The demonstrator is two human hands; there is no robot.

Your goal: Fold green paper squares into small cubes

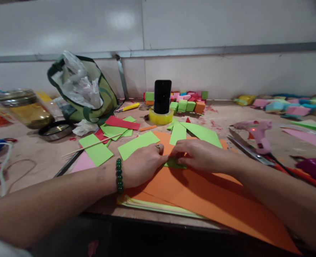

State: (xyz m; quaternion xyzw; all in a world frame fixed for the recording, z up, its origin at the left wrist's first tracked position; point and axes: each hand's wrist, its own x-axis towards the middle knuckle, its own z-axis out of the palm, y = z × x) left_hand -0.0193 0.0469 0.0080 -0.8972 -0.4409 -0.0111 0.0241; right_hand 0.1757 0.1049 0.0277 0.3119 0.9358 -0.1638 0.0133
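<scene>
My left hand [143, 165], with a green bead bracelet [119, 175] at the wrist, is closed over a small piece of green paper [174, 164]. My right hand [199, 154] pinches the same piece from the other side, its fingers curled and almost touching my left fingertips. Most of the piece is hidden under the fingers. Beneath both hands lie large orange paper sheets [195, 191] on top of a stack of coloured sheets. Cut green strips [202, 132] lie just beyond my right hand, and a green rectangle [136, 143] lies beside my left.
A phone [162, 96] stands upright in a yellow tape roll [161, 117], with coloured paper cubes [186, 105] behind it. To the right are scissors [250, 151] and a pink glue gun [260, 134]. A thin stick [92, 145], jar [24, 109] and green bag [101, 84] are left.
</scene>
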